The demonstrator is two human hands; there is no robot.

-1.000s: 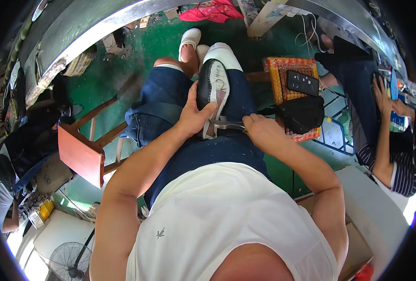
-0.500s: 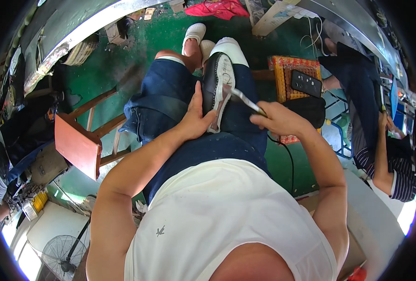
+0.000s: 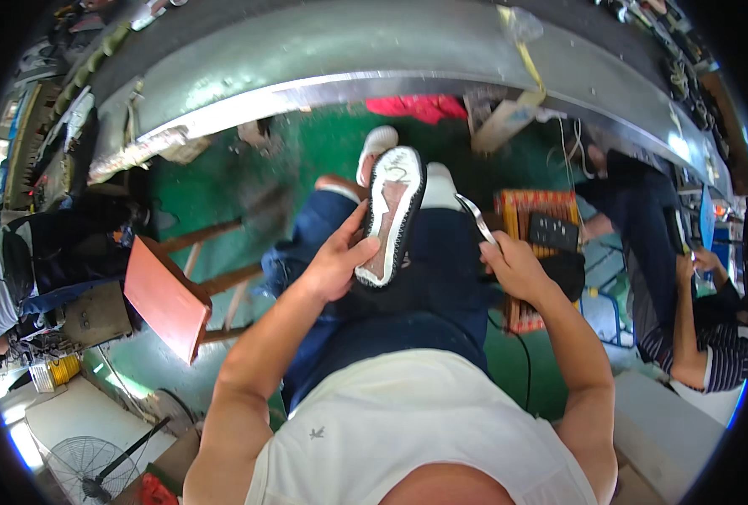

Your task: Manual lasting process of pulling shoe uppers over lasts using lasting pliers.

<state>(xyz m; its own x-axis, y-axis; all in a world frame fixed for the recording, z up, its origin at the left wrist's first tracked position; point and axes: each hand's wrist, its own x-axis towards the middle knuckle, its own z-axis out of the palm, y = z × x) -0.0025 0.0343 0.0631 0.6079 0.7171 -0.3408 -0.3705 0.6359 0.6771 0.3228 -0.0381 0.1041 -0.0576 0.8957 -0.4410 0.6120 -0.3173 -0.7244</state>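
In my left hand [image 3: 339, 263] is a dark shoe [image 3: 393, 210], held above my lap with its underside turned up. That underside has a white border around a brownish middle, and the dark edge looks stitched or pleated. My thumb presses on the heel-end underside, while the fingers go round the shoe's left side. My right hand [image 3: 515, 265] is closed around a slim silver hand tool [image 3: 475, 217] with a curved end. The tool is to the right of the shoe, apart from it, over my right thigh. Its exact kind is unclear.
A long metal-edged bench [image 3: 332, 84] crosses ahead of my feet. An orange-red stool [image 3: 168, 295] stands at left. On the right, a black phone [image 3: 553, 229] lies on a woven seat [image 3: 515, 210], near a seated person's leg. A fan [image 3: 96, 471] is at lower left.
My left hand has lifted the shoe off my thigh, with more of its underside showing. My right hand has drawn the tool away from the shoe. The view has tilted toward the bench.
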